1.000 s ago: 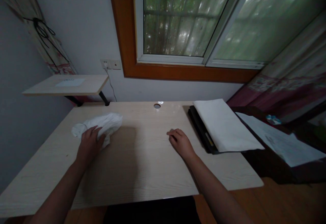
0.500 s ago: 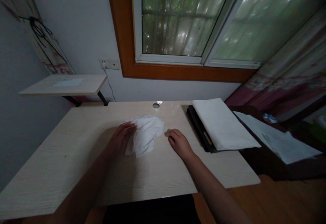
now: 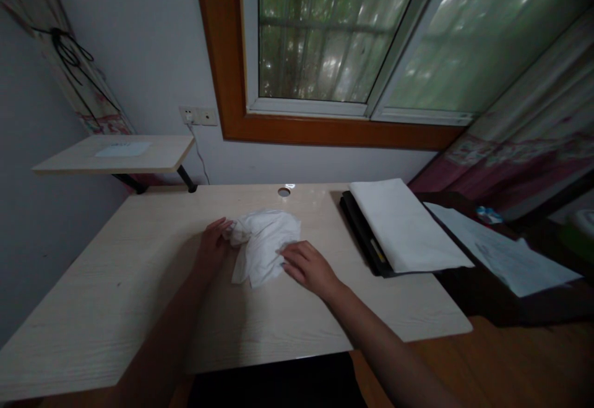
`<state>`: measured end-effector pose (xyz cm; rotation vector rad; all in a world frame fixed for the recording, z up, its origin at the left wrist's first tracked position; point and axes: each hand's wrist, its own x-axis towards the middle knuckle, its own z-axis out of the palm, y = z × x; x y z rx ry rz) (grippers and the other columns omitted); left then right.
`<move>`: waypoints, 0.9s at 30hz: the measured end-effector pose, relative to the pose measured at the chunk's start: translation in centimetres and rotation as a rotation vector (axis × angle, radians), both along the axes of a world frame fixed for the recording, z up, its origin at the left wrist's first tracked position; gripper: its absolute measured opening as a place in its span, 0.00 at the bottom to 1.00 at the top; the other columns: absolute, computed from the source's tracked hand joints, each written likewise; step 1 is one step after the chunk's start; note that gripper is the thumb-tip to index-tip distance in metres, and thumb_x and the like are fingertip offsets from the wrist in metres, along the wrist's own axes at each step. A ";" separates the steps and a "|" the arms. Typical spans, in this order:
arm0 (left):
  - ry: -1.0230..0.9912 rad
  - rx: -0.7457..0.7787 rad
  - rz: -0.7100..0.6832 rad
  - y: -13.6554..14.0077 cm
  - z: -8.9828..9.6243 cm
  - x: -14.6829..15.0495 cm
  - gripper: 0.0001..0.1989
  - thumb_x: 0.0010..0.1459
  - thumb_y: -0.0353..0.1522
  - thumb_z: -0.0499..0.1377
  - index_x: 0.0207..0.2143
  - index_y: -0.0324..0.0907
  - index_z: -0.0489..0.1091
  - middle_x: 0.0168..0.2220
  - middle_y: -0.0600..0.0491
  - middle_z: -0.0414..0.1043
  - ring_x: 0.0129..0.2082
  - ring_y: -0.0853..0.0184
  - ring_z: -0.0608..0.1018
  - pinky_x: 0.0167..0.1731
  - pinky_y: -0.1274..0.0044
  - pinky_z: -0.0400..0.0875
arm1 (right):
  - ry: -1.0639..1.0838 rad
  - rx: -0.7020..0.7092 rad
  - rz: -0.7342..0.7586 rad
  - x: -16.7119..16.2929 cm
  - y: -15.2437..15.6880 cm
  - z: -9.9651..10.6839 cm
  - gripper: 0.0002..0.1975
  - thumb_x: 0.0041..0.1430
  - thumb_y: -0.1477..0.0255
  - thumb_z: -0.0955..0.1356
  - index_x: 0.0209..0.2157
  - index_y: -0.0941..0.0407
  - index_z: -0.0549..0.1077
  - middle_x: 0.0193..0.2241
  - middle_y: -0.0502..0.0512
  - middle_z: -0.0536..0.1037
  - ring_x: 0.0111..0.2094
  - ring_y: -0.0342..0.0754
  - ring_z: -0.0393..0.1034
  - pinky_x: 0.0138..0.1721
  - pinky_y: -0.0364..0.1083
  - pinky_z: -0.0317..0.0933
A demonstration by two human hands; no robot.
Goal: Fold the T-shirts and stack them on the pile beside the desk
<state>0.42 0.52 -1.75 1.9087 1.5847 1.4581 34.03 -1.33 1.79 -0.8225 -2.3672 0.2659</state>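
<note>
A crumpled white cloth (image 3: 266, 241) lies on the pale wood-grain desk between my hands. My left hand (image 3: 214, 248) is closed on the cloth's left corner, which is bunched at the fingertips. On the other side, my right hand (image 3: 310, 267) reaches in from the right, palm down. Its fingertips touch the cloth's lower right edge, with the thumb and fingers slightly apart.
Right of the cloth, a large white sheet (image 3: 401, 228) covers a flat black object (image 3: 359, 228). More paper (image 3: 501, 250) lies beyond the desk's right edge. A raised shelf (image 3: 69, 155) stands at the back left. A round cable hole (image 3: 284, 192) sits near the back edge.
My right hand has moved left from the bare desk onto the cloth, its fingers uncurling. My left hand has shifted slightly left, drawing out and bunching the cloth's left corner.
</note>
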 end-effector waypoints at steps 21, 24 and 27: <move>0.044 -0.121 0.023 -1.7 1.6 1.7 0.15 0.59 0.39 0.60 0.47 0.45 0.73 0.46 0.47 0.75 0.44 0.58 0.77 0.47 0.64 0.75 | 0.855 -0.450 -0.440 0.5 2.3 -2.8 0.09 0.60 0.70 0.63 0.44 0.51 0.67 0.32 0.49 0.75 0.29 0.47 0.69 0.30 0.44 0.65; 0.262 -0.063 -0.178 -2.5 2.1 2.7 0.19 0.61 0.38 0.60 0.55 0.48 0.71 0.54 0.45 0.73 0.55 0.55 0.73 0.57 0.60 0.69 | 0.978 -0.600 -0.422 0.5 2.7 -3.5 0.11 0.59 0.68 0.63 0.44 0.50 0.62 0.26 0.44 0.69 0.21 0.44 0.62 0.22 0.41 0.59; 0.452 -0.058 -0.377 -3.1 2.2 3.8 0.23 0.64 0.37 0.59 0.61 0.50 0.67 0.58 0.46 0.71 0.58 0.54 0.71 0.60 0.59 0.66 | 0.917 -0.604 -0.347 0.4 2.8 -3.7 0.11 0.61 0.66 0.62 0.45 0.48 0.59 0.27 0.44 0.68 0.21 0.44 0.64 0.23 0.42 0.62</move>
